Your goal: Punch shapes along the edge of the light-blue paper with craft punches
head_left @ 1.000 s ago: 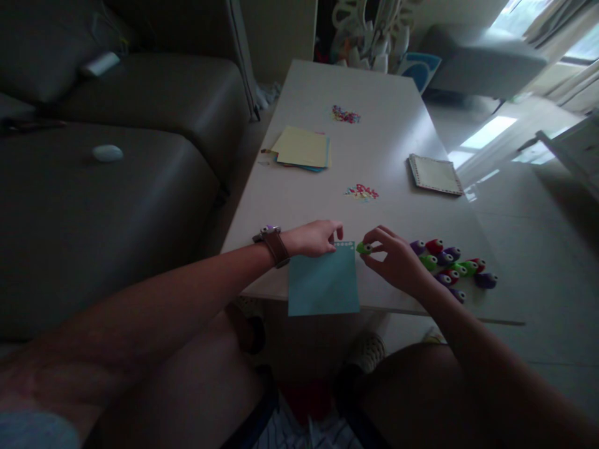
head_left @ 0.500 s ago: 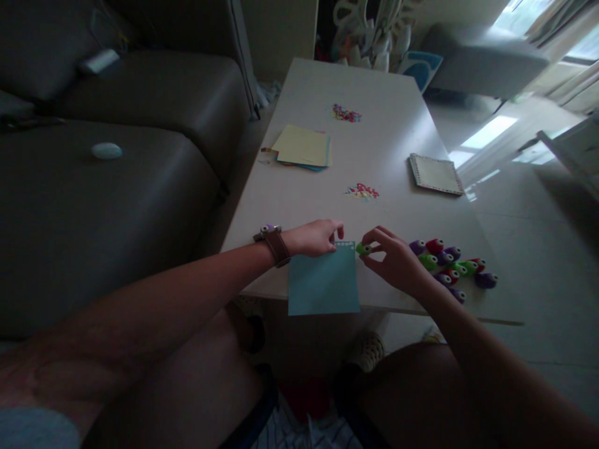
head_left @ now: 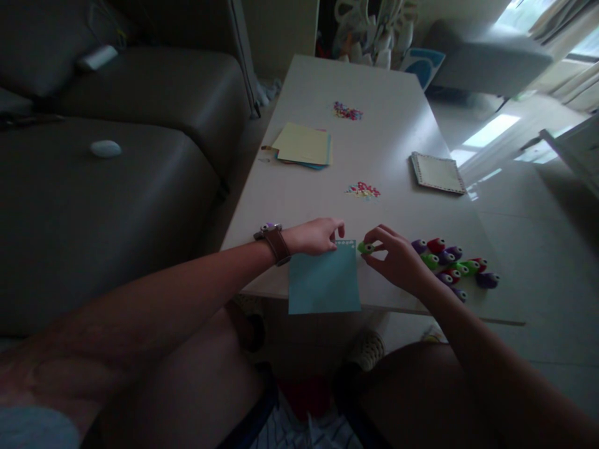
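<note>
A light-blue sheet of paper (head_left: 324, 284) lies at the table's near edge and hangs a little over it. Small punched shapes run along its top edge. My left hand (head_left: 321, 236) rests on the top of the sheet, fingers bent and pressed onto it, hiding part of the punched row. Between the thumb and fingers of my right hand (head_left: 390, 252) is a small green paper punch (head_left: 365, 248), right by the sheet's top right corner. Whether the punch touches the paper is hard to tell.
Several purple, red and green punches (head_left: 456, 265) lie to the right. Beyond the sheet are small paper cutouts (head_left: 364, 190) and a farther colourful pile (head_left: 347, 111). Coloured paper (head_left: 304, 144) is stacked left, edge-punched sheets (head_left: 438, 173) right. A sofa (head_left: 107, 206) stands left.
The green punch in my right hand has shifted very slightly right and tilted, at the sheet's corner. My left hand has stayed in place on the paper.
</note>
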